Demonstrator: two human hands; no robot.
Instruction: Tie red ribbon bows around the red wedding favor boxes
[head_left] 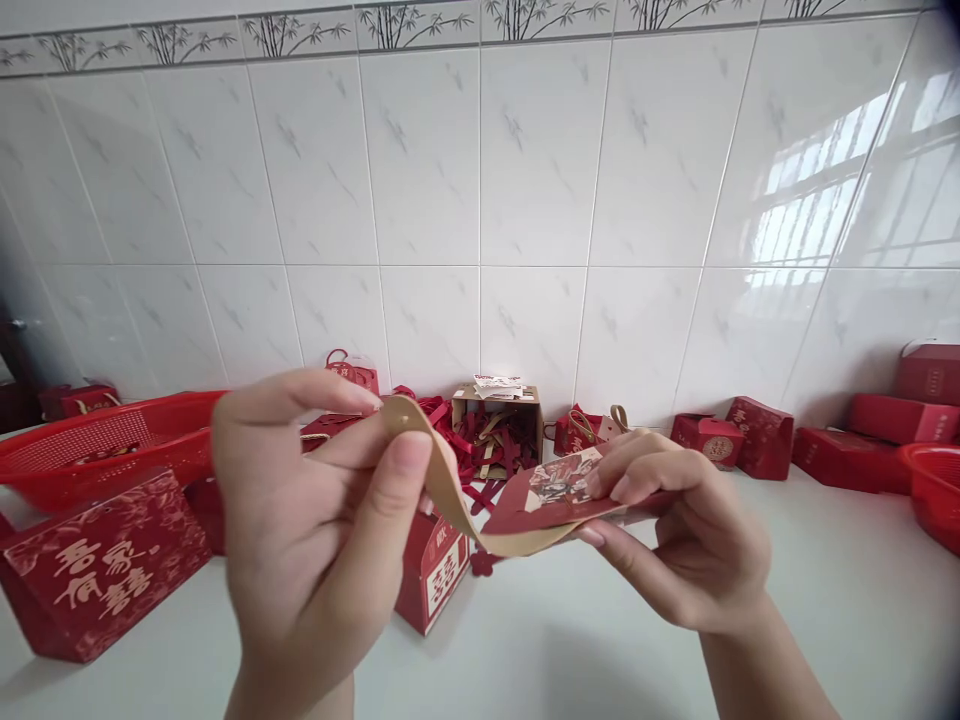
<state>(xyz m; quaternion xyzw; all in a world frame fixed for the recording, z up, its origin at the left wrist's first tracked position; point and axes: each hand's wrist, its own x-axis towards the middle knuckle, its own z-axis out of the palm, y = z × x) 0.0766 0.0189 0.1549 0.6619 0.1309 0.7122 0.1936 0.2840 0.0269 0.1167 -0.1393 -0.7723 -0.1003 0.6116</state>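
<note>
The large red box (112, 610) toward the left end of the worktop (600, 640) reads 吾家有囍 in gold. Forward of the worktop's back edge, a smaller red box (412, 585) bears 囍 on its white panel (447, 578); smaller lettering above is unclear.

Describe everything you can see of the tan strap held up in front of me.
The tan strap is a flat, narrow band, smooth and leather-like, with a small mark near its upper end. Your left hand pinches that end; from there it curves down, then sweeps under the red printed piece in your right hand. It hangs above the white tabletop. Whether it is attached to the piece is unclear.
</note>
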